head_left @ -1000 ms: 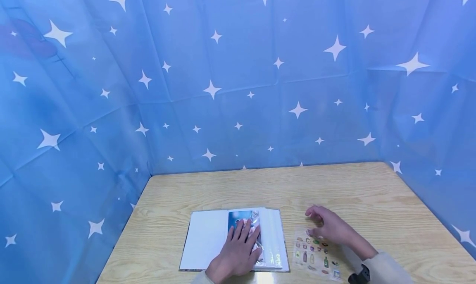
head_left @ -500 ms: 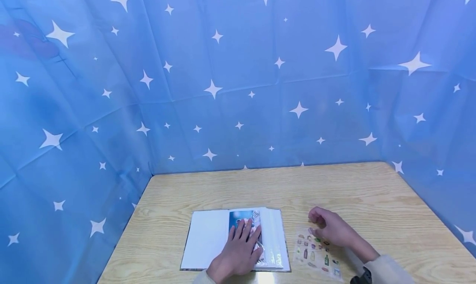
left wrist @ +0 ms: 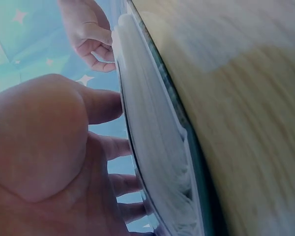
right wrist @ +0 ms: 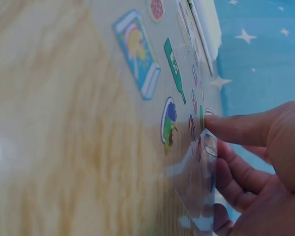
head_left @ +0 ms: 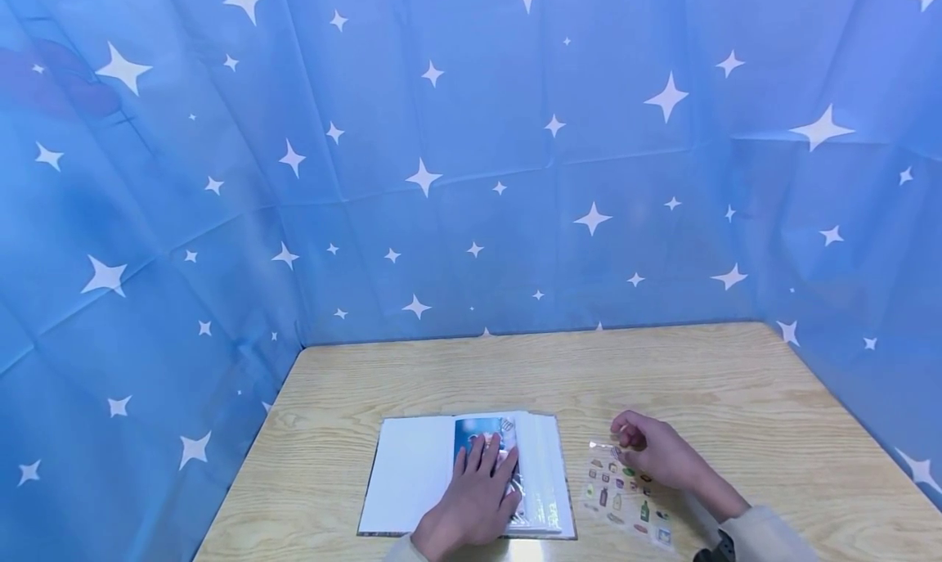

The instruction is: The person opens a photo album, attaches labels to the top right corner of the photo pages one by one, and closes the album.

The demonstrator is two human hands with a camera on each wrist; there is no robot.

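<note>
An album (head_left: 412, 472) lies spread on the table, a white page on its left and a photo (head_left: 471, 427) in a clear sleeve on its right. My left hand (head_left: 474, 496) rests on the photo with its fingers straight and slightly spread. In the left wrist view, the album's stacked pages (left wrist: 152, 128) show edge-on beside the fingers. To the right lies a transparent sticker sheet (head_left: 616, 501) with small food and bottle pictures. My right hand (head_left: 658, 451) pinches its far part between thumb and curled fingers. A green bottle sticker (right wrist: 174, 71) is among those on the sheet.
A pale wood-grain table (head_left: 515, 374) carries everything. Blue cloth with white stars (head_left: 456, 177) hangs behind it and along both sides. A dark band or watch (head_left: 715, 547) is on the right wrist.
The sticker sheet has shifted slightly, and its far edge now catches light. The right hand has moved a little to the right; the left hand stays on the photo.
</note>
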